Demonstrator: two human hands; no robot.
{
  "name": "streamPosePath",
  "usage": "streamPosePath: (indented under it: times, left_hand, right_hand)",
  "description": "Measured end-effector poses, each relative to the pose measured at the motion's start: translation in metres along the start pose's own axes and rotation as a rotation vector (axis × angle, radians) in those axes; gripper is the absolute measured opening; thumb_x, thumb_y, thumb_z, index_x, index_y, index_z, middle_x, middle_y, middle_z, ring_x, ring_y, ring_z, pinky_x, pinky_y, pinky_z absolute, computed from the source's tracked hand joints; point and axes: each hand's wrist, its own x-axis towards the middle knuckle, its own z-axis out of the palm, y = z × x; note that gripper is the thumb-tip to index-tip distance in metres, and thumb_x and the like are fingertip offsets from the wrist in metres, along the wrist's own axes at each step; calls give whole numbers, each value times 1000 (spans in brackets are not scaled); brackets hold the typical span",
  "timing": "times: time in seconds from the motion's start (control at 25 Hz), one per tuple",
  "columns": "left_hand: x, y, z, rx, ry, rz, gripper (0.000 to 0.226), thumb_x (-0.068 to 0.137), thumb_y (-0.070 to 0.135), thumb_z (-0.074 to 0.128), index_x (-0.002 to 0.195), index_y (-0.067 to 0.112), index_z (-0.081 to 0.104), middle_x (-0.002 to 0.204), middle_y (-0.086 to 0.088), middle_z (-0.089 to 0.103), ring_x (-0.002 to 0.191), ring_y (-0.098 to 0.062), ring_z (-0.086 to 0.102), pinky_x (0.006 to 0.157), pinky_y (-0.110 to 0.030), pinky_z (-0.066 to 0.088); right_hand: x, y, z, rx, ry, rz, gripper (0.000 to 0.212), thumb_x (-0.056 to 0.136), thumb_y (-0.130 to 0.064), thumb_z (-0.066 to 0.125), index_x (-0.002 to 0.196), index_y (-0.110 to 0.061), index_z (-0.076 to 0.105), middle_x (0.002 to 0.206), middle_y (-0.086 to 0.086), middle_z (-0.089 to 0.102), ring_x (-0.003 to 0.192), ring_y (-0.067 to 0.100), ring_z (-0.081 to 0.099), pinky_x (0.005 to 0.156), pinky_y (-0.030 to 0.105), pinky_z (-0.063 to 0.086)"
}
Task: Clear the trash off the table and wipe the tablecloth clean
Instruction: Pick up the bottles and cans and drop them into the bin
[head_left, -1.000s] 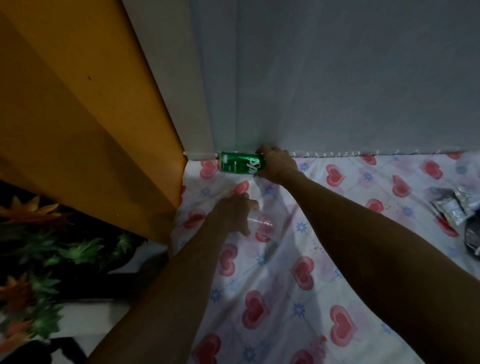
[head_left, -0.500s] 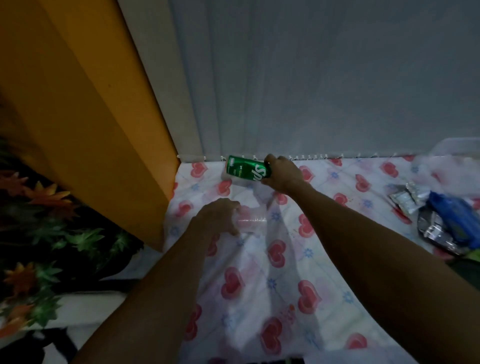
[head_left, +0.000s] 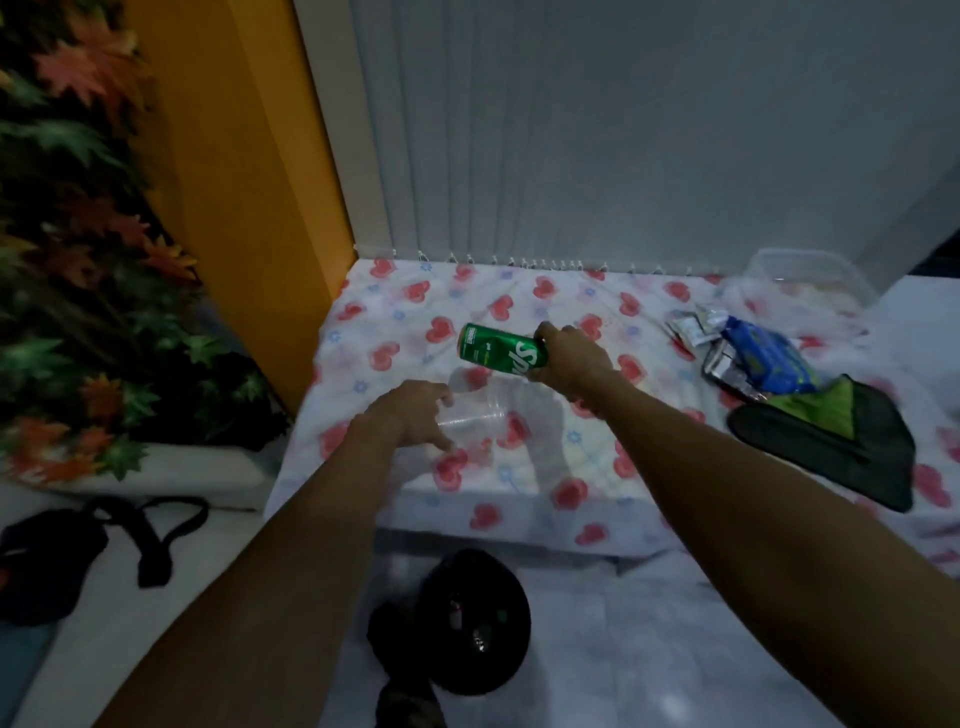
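My right hand grips a green soda can by its end and holds it sideways above the tablecloth, which is white with red hearts. My left hand is closed around a clear plastic cup lying on its side, just below the can. At the right of the table lie a blue packet, silver wrappers and a dark cloth with a green patch.
A clear plastic tub stands at the table's back right. A black bin sits on the floor below the front edge. An orange panel, artificial leaves and a black bag are at the left.
Both hands drew back from the wall toward the table's front, the right lifting the can off the cloth, the left bringing the cup. The view pulled back, showing the floor and the bin.
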Motion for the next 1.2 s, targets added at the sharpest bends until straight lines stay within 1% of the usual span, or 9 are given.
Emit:
streamPosePath:
  times: [0.2, 0.36, 0.48, 0.64, 0.76, 0.84, 0.92, 1.08, 1.2]
  left_hand:
    - [-67, -9, 56, -7, -75, -97, 77, 66, 38, 93, 133, 20, 59, 126, -9, 66, 109, -28, 63, 99, -41, 52]
    - [-89, -36, 105, 16, -130, -156, 84, 53, 61, 86, 124, 26, 60, 125, -4, 66, 112, -26, 60, 97, -39, 51]
    - [-101, -61, 148, -17, -197, -175, 82, 67, 56, 87, 132, 14, 59, 134, -8, 64, 118, -25, 61, 94, -32, 48]
    - [-106, -94, 225, -122, -306, -326, 88, 76, 50, 85, 145, 8, 49, 149, -13, 54, 133, -27, 54, 106, -34, 45]
    - [-88, -111, 291, -192, -330, -401, 75, 77, 54, 82, 130, 4, 61, 128, -13, 67, 115, -27, 65, 95, -37, 55]
    - [-73, -114, 330, -241, -345, -455, 58, 83, 56, 75, 101, 2, 67, 96, -12, 71, 93, -27, 69, 75, -34, 56]
    - [-62, -108, 354, -264, -326, -496, 52, 89, 57, 69, 72, 8, 57, 66, -5, 56, 71, -24, 62, 58, -29, 45]
    - [-44, -102, 380, -323, -293, -584, 52, 92, 56, 64, 66, 12, 55, 63, -4, 57, 65, -26, 61, 65, -39, 55]
    - [-33, -107, 387, -324, -272, -609, 52, 92, 55, 64, 77, 5, 64, 76, -12, 66, 75, -32, 67, 72, -44, 60]
  right_hand:
    - [-85, 7, 36, 18, -99, -21, 54, 82, -39, 77, 123, -15, 52, 109, 11, 65, 90, 25, 65, 77, 44, 60]
    - [-129, 10, 68, 122, -238, 3, 58, 78, -39, 81, 122, -15, 51, 111, 13, 65, 92, 28, 66, 79, 46, 60]
    - [-156, 16, 109, 174, -387, 4, 61, 77, -41, 82, 121, -11, 54, 115, 16, 66, 102, 34, 64, 79, 37, 53]
    - [-193, 23, 194, 252, -600, 98, 63, 79, -43, 81, 127, -10, 56, 126, 14, 63, 115, 33, 60, 83, 31, 45]
    - [-212, 29, 274, 290, -717, 265, 73, 83, -56, 72, 134, -8, 52, 131, 17, 62, 112, 32, 61, 81, 30, 46]
    - [-220, 29, 323, 357, -772, 413, 78, 84, -65, 64, 133, -5, 53, 124, 17, 65, 94, 27, 63, 72, 30, 49]
    - [-220, 26, 358, 420, -769, 518, 82, 83, -72, 59, 127, -2, 58, 110, 16, 68, 82, 24, 64, 61, 30, 53]
    - [-221, 19, 405, 483, -757, 632, 83, 80, -76, 54, 118, -3, 64, 105, 17, 70, 92, 31, 70, 81, 43, 61]
    - [-217, 12, 415, 491, -737, 641, 74, 84, -73, 54, 115, -6, 63, 100, 13, 68, 93, 31, 69, 84, 45, 61]
